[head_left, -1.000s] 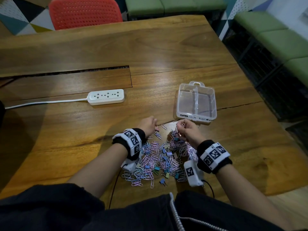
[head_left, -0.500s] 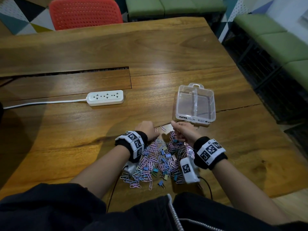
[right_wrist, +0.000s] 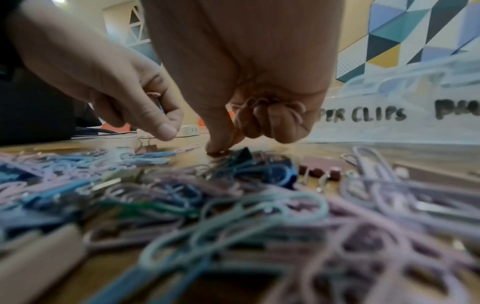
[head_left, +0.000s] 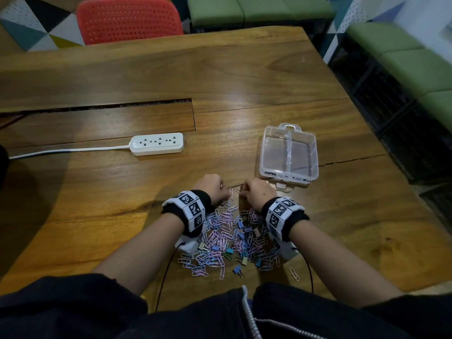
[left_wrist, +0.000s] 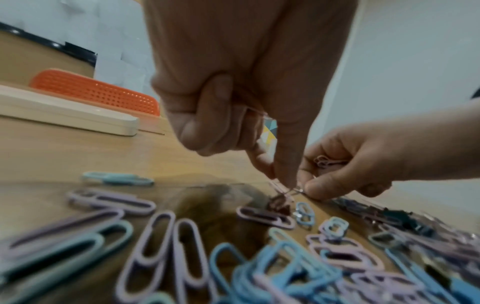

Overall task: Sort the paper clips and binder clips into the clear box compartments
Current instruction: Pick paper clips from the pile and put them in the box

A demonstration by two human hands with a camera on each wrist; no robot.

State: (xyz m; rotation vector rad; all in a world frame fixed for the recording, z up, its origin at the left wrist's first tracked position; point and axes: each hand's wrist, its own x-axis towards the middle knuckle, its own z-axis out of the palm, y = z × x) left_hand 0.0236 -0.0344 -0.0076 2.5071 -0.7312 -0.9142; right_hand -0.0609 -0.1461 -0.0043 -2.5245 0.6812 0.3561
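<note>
From the head view, both hands worked the far edge of the clip pile (head_left: 230, 238) on the table (head_left: 97, 192), the empty clear box (head_left: 288, 152) waiting at two o'clock. In the left wrist view, the left hand (left_wrist: 233, 92) pinched a clip off the wood. In the right wrist view, the right hand (right_wrist: 259, 92) curled round gathered pink paper clips (right_wrist: 262, 102), fingertip down, likely collecting a batch.

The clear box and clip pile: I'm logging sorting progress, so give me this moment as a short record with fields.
clear box: open, two compartments, both look empty
pile of clips: paper clips and binder clips mixed on the wooden table, near side of the box
left hand: fingers curled, picking at the pile's far edge
right hand: pink paper clips held in curled fingers
bystander: power strip
</note>
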